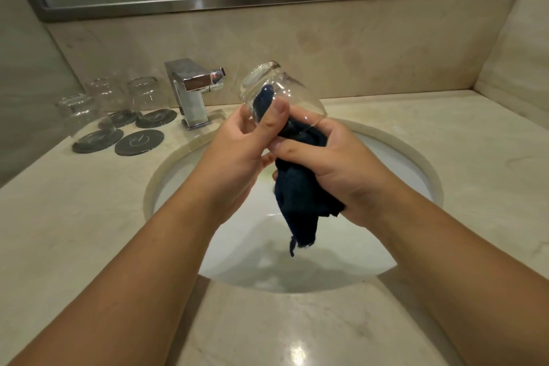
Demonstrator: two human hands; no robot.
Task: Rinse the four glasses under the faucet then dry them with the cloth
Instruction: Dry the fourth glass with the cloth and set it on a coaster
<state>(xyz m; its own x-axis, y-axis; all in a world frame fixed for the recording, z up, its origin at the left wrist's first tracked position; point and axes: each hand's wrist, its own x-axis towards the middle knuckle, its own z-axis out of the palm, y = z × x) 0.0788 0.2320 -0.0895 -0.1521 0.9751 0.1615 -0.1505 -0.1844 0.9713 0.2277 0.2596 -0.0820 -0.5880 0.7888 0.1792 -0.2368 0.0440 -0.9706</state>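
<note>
The left hand (237, 145), gripping a tilted glass (285, 89), and the right hand (335, 163), gripping the dark cloth (300, 205), are filling the air over the sink (427, 169), with the cloth's tail dangling into the open gap above the basin. At the back left the faucet (193, 92) is standing on the desk (445, 134) just behind the rim, and beside it three glasses (105, 95) on dark coasters (98, 140) are crowding the corner near the side wall (29, 83), leaving one front coaster (139, 142) bare. To the right the desk is running open to the far wall (511, 53).
</note>
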